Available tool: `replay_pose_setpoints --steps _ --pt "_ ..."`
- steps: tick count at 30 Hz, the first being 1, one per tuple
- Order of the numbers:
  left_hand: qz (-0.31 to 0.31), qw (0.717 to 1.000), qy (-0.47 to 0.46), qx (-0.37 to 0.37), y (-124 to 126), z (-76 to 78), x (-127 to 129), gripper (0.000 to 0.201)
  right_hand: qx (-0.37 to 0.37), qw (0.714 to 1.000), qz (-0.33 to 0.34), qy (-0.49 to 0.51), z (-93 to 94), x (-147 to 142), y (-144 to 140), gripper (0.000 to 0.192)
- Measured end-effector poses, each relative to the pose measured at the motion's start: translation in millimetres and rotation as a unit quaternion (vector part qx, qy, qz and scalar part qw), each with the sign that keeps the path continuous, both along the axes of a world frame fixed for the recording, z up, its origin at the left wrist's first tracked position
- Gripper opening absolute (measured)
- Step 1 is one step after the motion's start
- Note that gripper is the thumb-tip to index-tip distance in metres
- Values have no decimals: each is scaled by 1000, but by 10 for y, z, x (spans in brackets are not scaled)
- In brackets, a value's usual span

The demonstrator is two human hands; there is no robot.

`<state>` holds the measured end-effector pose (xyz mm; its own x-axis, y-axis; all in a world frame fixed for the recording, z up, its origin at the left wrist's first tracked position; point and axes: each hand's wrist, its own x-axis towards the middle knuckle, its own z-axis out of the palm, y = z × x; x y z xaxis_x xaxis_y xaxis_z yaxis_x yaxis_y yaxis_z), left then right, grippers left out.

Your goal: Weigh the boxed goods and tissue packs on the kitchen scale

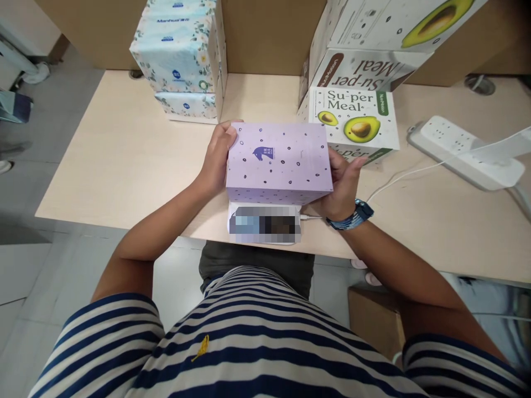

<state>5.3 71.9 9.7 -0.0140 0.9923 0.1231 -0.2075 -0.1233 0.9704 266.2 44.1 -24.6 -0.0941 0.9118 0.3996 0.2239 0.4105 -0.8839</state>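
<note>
Head view: your left hand (216,160) and right hand (342,185) clasp the purple box (279,161) by its ends, above the small scale (264,223) at the table's (124,160) near edge — loosen either grip and it could tip off the edge.

The worktop (124,166) is carrying tissue packs (182,61) left of the avocado cartons (357,116), with a power strip (464,149) lying right of them.

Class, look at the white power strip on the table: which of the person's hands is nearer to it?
Right. The right hand grips the purple box's right end, on the side toward the power strip. The left hand holds the box's left end, farther away.
</note>
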Motion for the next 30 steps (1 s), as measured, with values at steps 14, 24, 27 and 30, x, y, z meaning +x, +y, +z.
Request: replay_pose_setpoints --steps 14,24,27,30 --pt "66 997 1 51 21 -12 88 65 0 990 -81 113 -20 28 -7 87" --pt "97 991 55 71 -353 393 -187 80 -95 974 -91 184 158 175 -222 95" --pt "128 989 44 54 -696 301 -130 77 -122 973 -105 163 66 248 -410 96" --pt "100 994 44 24 -931 171 6 78 -127 983 -85 106 32 109 -568 95"
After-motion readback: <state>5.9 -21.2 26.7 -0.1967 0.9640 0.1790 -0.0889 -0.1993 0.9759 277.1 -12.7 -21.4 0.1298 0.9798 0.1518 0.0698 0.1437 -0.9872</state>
